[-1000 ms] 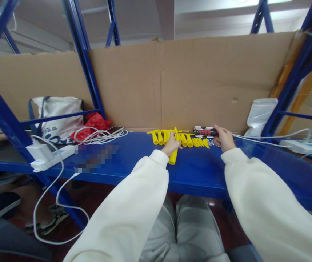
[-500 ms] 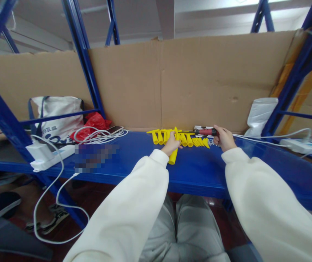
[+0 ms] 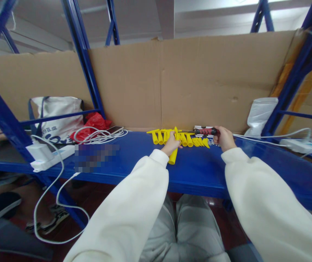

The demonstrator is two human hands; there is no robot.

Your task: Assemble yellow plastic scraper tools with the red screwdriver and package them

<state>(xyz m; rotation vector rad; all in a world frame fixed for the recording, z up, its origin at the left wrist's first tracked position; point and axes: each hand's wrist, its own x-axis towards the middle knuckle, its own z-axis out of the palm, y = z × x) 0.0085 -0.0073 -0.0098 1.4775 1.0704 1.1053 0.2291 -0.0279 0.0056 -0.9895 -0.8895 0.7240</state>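
Observation:
My left hand (image 3: 170, 145) is closed around a yellow plastic piece with a tube-like lower part (image 3: 173, 157), held above the blue tabletop. In my right hand (image 3: 224, 138) is the end of a screwdriver (image 3: 205, 131) with a red and black handle. Its shaft points left, and the tip meets the top of the held yellow piece. Behind my left hand stands a row of similar yellow pieces (image 3: 160, 137). Several small flat yellow parts (image 3: 199, 142) lie below the screwdriver handle. Tiny silvery bits, apparently screws (image 3: 212, 143), are scattered beside my right fingers.
Coiled white cable (image 3: 105, 135), a red plastic bag (image 3: 96, 123) and a cloth bag (image 3: 59, 112) are at the left. A power strip (image 3: 54, 156) lies near the front left. A white pouch (image 3: 261, 116) leans by the right post. Cardboard (image 3: 199, 80) walls the back.
The screwdriver handle has turned slightly in my right hand, and my right fingers have shifted a little. My left hand and the yellow piece stay in place.

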